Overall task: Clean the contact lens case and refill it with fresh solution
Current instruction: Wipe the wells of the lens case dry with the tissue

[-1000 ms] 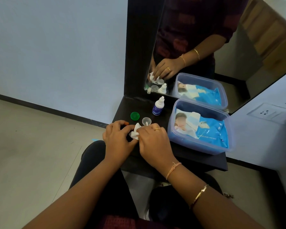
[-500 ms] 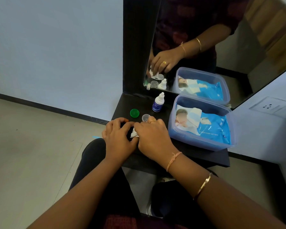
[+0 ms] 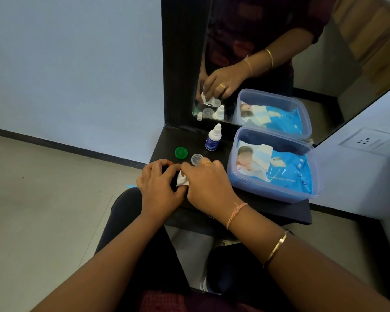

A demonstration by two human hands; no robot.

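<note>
My left hand and my right hand meet over the front of a small black shelf. Between them is a crumpled white tissue, pinched by my right fingers. The lens case itself is hidden under my hands; the mirror shows its white body beneath the tissue. A green cap and a clear cap lie loose on the shelf just beyond my fingers. A small white solution bottle with a blue label stands upright behind them.
A clear plastic box holding a blue wipes pack fills the shelf's right half. A mirror in a black frame rises at the back. My legs are below the shelf; a wall socket is at right.
Both hands stay together on the tissue, with the fingers shifting slightly over it. The caps, bottle and box have not moved; the camera view drifted a little.
</note>
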